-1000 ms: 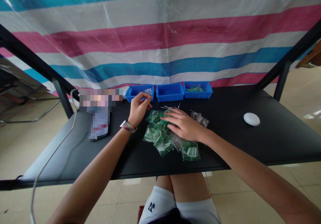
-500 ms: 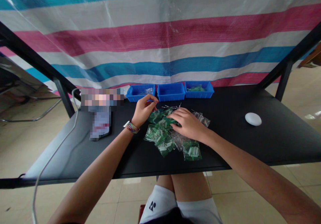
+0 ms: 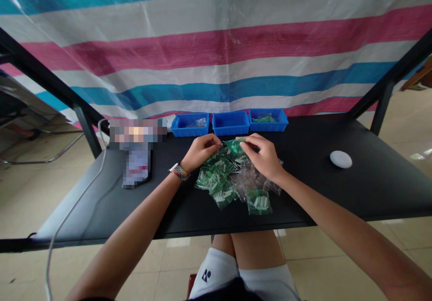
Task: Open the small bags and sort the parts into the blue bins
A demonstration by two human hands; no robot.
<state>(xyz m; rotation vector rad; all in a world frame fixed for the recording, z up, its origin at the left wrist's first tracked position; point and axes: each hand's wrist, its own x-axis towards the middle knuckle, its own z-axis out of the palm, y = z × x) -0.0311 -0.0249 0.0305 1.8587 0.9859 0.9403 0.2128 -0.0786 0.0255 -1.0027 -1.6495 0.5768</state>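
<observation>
A heap of small green plastic bags (image 3: 229, 184) with white parts lies on the black table (image 3: 337, 193). My right hand (image 3: 261, 154) is closed in a pinch on one green bag (image 3: 234, 146), lifted above the heap. My left hand (image 3: 200, 150), with a beaded wristband, has its fingers curled and touches the same bag's left edge. Some clear bags (image 3: 251, 179) lie under my right wrist.
Three blue bins stand at the table's back: left bin (image 3: 189, 125), middle bin (image 3: 231, 123), right bin (image 3: 268, 120) with green bags. A phone (image 3: 137, 166) and a white cable (image 3: 74, 206) lie left. A white round object (image 3: 340, 159) sits right. A striped tarp hangs behind.
My left hand came back from the left blue bin to the heap. My right hand lifted off the heap with one green bag pinched, and both hands met over it.
</observation>
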